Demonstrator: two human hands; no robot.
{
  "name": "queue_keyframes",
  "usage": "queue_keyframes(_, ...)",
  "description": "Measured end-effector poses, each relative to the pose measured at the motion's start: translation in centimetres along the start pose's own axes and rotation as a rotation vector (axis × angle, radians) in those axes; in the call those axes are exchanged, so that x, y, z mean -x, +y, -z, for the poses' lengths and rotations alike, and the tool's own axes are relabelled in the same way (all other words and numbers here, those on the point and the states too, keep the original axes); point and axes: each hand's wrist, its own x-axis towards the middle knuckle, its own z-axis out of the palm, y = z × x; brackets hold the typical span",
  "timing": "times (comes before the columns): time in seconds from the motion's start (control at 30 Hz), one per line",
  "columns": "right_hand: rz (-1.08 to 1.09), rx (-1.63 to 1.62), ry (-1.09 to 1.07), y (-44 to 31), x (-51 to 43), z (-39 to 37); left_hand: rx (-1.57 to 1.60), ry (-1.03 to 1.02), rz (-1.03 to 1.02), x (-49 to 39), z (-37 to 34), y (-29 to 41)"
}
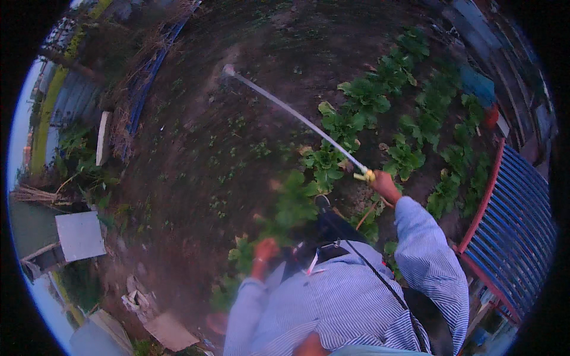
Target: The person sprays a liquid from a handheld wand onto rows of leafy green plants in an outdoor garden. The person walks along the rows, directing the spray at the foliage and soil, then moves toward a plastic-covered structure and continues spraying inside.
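Observation:
My right hand (384,184) grips the handle end of a long sprayer lance (296,113), just behind its yellow valve (366,176). The pale lance reaches forward and left over dark soil, and its far tip (229,70) is blurred, with a faint haze around it. Under my right wrist hangs a thin tan hose (367,216). My left hand (266,249) is low by my left side, blurred, over green leaves; its fingers are too unclear to read. A black strap (378,280) crosses my striped shirt.
Rows of leafy green plants (365,98) grow ahead and to the right. A red-framed blue slatted panel (512,227) stands close on my right. Blue fencing (153,75) runs along the left. Behind left lie a white board (81,236) and a flat brown sheet (171,331).

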Motion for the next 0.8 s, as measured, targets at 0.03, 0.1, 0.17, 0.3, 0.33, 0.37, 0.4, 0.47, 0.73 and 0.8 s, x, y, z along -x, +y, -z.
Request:
queue_keyframes(0.03,0.064,0.083,0.072,-0.4,-1.9,0.4,0.048,0.035,0.028,0.3,-0.1,0.1)
queue_keyframes(0.1,-0.022,-0.065,0.085,-2.3,-4.6,2.1,0.032,0.046,-0.002,0.4,1.2,-1.3)
queue_keyframes(0.17,-0.070,-0.092,0.080,-7.3,-6.6,4.9,-0.190,0.112,-0.151,-0.4,2.9,-4.8)
queue_keyframes(0.3,-0.070,-0.145,0.211,-8.2,-12.6,8.2,-0.635,0.084,-0.433,-2.7,4.5,-12.7)
queue_keyframes(0.33,-0.081,-0.197,0.167,-8.6,-13.8,8.9,-0.624,0.076,-0.421,-2.9,4.4,-13.6)
queue_keyframes(0.37,-0.086,-0.245,0.130,-8.2,-15.3,9.9,-0.607,0.066,-0.417,-3.0,3.9,-13.9)
queue_keyframes(0.4,-0.111,-0.289,0.099,-7.3,-16.5,10.9,-0.597,0.075,-0.394,-2.4,2.7,-13.4)
queue_keyframes(0.47,-0.138,-0.357,0.101,-8.9,-18.7,11.4,-0.508,0.113,-0.425,-2.0,2.2,-13.1)
queue_keyframes(0.73,-0.127,-0.287,0.112,-15.4,-24.1,9.7,-0.241,0.184,-0.263,2.9,1.0,-9.8)
queue_keyframes(0.8,-0.098,-0.154,0.194,-16.7,-25.9,10.3,-0.400,0.205,-0.377,0.5,2.0,-14.3)
